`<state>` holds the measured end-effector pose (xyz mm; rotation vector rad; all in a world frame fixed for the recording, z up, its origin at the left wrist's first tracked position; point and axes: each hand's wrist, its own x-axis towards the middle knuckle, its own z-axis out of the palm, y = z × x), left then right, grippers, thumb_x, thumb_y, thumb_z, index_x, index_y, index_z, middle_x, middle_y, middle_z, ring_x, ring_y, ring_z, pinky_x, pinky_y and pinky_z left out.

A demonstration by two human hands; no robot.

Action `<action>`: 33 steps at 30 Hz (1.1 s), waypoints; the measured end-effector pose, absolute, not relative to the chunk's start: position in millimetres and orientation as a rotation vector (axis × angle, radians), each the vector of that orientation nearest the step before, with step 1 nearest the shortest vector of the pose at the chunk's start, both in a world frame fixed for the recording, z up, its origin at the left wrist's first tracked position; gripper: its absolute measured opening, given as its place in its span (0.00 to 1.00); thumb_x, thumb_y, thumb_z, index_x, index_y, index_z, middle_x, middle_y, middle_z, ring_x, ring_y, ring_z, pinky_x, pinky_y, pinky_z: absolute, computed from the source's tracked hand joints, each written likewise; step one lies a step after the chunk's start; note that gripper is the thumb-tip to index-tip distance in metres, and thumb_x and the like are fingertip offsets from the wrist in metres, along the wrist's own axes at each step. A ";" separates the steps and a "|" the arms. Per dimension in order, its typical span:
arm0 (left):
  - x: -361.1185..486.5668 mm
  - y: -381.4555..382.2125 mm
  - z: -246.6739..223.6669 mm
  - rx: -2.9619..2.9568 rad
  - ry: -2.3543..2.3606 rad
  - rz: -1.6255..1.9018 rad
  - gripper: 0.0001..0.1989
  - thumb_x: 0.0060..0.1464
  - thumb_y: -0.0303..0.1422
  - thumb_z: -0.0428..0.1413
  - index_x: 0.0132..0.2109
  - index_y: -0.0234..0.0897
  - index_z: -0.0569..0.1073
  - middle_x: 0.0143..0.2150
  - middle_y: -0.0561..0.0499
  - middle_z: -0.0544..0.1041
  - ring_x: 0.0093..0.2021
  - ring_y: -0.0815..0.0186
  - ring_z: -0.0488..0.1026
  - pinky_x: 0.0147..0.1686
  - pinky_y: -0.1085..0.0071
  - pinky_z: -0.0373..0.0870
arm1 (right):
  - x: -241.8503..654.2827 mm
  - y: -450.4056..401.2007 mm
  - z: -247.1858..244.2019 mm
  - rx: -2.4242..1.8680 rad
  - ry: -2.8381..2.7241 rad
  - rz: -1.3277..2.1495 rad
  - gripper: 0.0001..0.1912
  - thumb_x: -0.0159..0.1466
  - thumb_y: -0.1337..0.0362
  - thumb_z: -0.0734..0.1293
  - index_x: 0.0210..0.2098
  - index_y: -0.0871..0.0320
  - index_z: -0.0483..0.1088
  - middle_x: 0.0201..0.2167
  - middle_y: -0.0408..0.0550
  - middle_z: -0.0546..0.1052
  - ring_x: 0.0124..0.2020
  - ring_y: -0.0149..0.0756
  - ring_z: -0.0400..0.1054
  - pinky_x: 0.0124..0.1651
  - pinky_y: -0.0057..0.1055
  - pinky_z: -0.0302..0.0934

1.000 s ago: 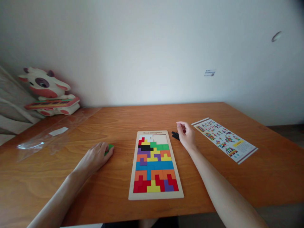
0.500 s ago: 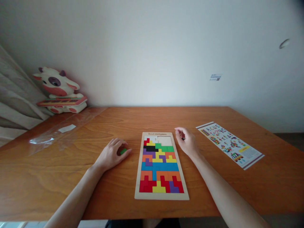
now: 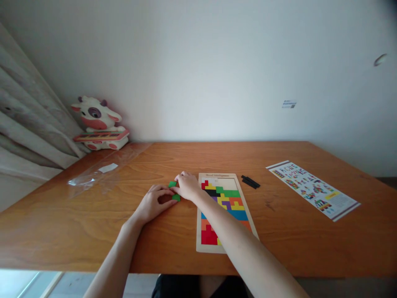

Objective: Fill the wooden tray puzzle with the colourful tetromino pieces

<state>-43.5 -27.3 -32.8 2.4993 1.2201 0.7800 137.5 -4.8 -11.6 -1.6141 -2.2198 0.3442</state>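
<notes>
Left of the puzzle board, my two hands meet over green puzzle pieces. The upper green part (image 3: 173, 183) and the lower green part (image 3: 176, 198) show around my fingers; whether they belong to one piece or two I cannot tell. My left hand (image 3: 155, 203) has its thumb and fingers closed about the green from the left. My right hand (image 3: 187, 186) reaches across the board, its fingers closed on the green from the right. The wooden puzzle board (image 3: 211, 248) holds coloured blocks, with a bare patch at its top right. My right forearm hides part of it.
Black puzzle pieces (image 3: 250, 182) lie just right of the board. Farther right is a printed pattern sheet (image 3: 313, 190). A clear plastic bag (image 3: 93, 176) lies at the left, near a cow toy keyboard (image 3: 102, 126) by the wall. The table (image 3: 279, 244) ends in front of me.
My right hand has moved left across the board to join my left hand at the green. Black pieces now show where my right hand was. The view has shifted left.
</notes>
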 end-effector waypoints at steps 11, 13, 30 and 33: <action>-47.5 -33.2 -34.0 2.124 1.276 0.733 0.15 0.54 0.47 0.58 0.38 0.39 0.76 0.35 0.52 0.79 0.32 0.65 0.74 0.33 0.71 0.70 | 139.2 7.0 2.5 -1.645 -2.134 0.677 0.08 0.55 0.67 0.72 0.35 0.54 0.76 0.36 0.47 0.81 0.39 0.39 0.74 0.39 0.30 0.64; -48.3 -33.5 -34.2 2.175 1.316 0.746 0.14 0.55 0.46 0.57 0.39 0.40 0.77 0.35 0.53 0.79 0.32 0.65 0.74 0.33 0.72 0.69 | 160.5 1.0 3.8 -1.576 -2.097 0.639 0.12 0.57 0.65 0.71 0.42 0.53 0.74 0.38 0.45 0.80 0.40 0.36 0.74 0.41 0.29 0.63; 99.3 1.5 -32.6 2.088 1.271 1.239 0.13 0.59 0.41 0.55 0.45 0.40 0.77 0.35 0.52 0.79 0.31 0.68 0.71 0.33 0.72 0.69 | 369.0 -45.5 -41.5 -1.377 -1.648 0.463 0.16 0.63 0.55 0.65 0.47 0.56 0.73 0.38 0.50 0.79 0.34 0.37 0.72 0.37 0.33 0.66; 130.6 3.1 -27.0 2.251 1.061 0.986 0.10 0.58 0.39 0.56 0.40 0.41 0.78 0.36 0.52 0.80 0.33 0.67 0.74 0.36 0.72 0.69 | 368.0 -50.8 -38.5 -1.391 -1.725 0.492 0.14 0.64 0.57 0.65 0.46 0.55 0.73 0.33 0.47 0.79 0.31 0.35 0.71 0.37 0.31 0.65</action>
